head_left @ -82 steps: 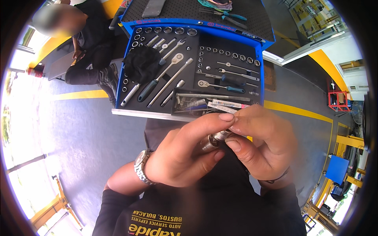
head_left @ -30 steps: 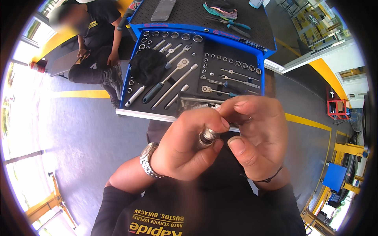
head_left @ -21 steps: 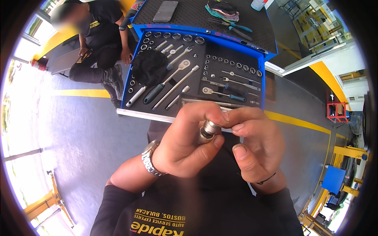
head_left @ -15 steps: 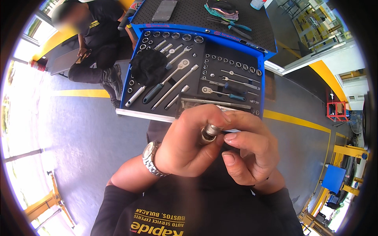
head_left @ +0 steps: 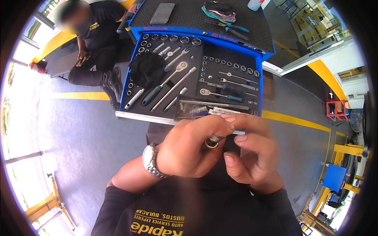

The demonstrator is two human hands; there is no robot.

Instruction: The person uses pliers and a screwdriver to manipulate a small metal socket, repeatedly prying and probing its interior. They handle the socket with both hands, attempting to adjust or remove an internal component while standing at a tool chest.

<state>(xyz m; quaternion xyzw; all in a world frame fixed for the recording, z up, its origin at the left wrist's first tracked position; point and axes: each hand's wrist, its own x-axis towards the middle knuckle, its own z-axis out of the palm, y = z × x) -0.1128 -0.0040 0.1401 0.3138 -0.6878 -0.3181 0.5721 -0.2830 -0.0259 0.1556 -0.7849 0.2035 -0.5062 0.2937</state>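
Close to my chest, my left hand [head_left: 197, 147] is closed around a small knurled metal cylinder [head_left: 214, 141] with a round open end, pinched between thumb and fingers. Facing it, my right hand [head_left: 252, 153] has its fingers curled, and its fingertips meet the left hand. A thin metal rod [head_left: 239, 133] shows between the right index and middle fingers; its other end is hidden by the hands. The right thumb stays apart from the rod. Just beyond my hands, a clear-lidded case [head_left: 189, 107] with tools in it rests on the drawer's front.
An open blue drawer [head_left: 125, 98] holds sockets, ratchets [head_left: 182, 67] and extension bars in foam, with a black cloth [head_left: 147, 70] on top. On the cabinet top lie a phone [head_left: 162, 13] and pliers [head_left: 234, 29]. A person [head_left: 94, 43] sits at the far left.
My hands have shifted slightly down, and the knurled cylinder has tipped so that less of its side shows. More of the clear-lidded case and the thin rod has come into sight.
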